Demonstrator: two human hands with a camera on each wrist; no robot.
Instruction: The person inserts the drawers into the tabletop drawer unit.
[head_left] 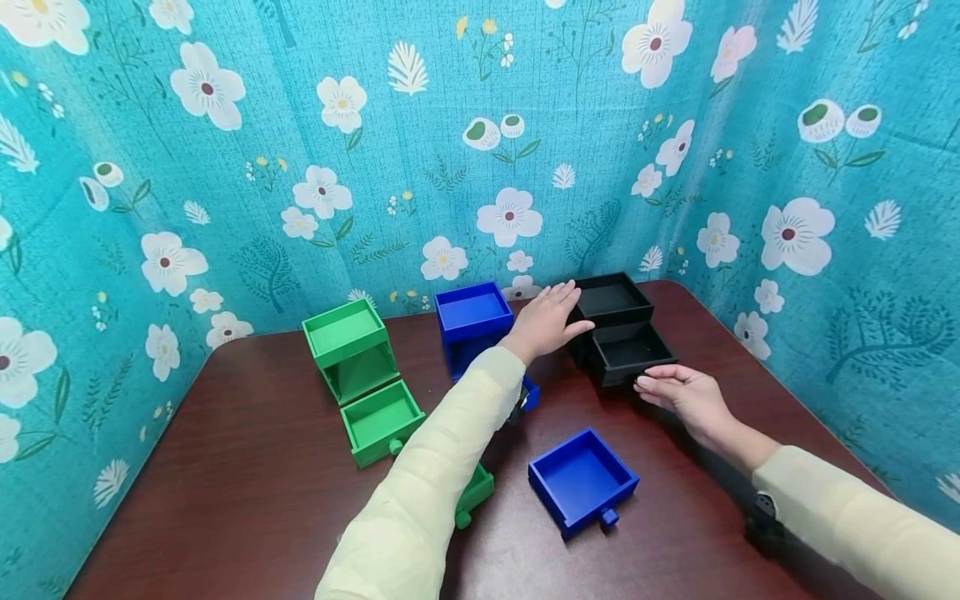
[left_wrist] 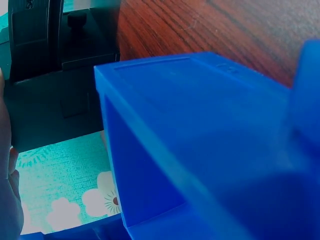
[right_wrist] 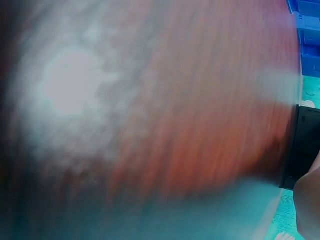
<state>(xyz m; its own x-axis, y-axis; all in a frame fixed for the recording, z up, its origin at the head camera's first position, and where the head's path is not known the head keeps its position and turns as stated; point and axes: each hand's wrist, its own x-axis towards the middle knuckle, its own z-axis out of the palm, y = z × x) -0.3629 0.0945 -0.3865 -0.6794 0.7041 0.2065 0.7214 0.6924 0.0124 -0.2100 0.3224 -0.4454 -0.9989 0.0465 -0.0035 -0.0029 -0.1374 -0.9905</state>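
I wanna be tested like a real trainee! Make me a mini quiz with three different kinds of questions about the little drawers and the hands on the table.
1. Multiple choice: in the head view, which cabinet stands farthest left?
A) the black one
B) the green one
C) the blue one

2. True or false: the foreground blue drawer sits apart from the blue cabinet.

3. Fill in the blank: the ____ hand is at the front of the black drawer.

Key:
1. B, the green cabinet.
2. True; bare tabletop shows between them.
3. Right; the right hand has its fingertips there.
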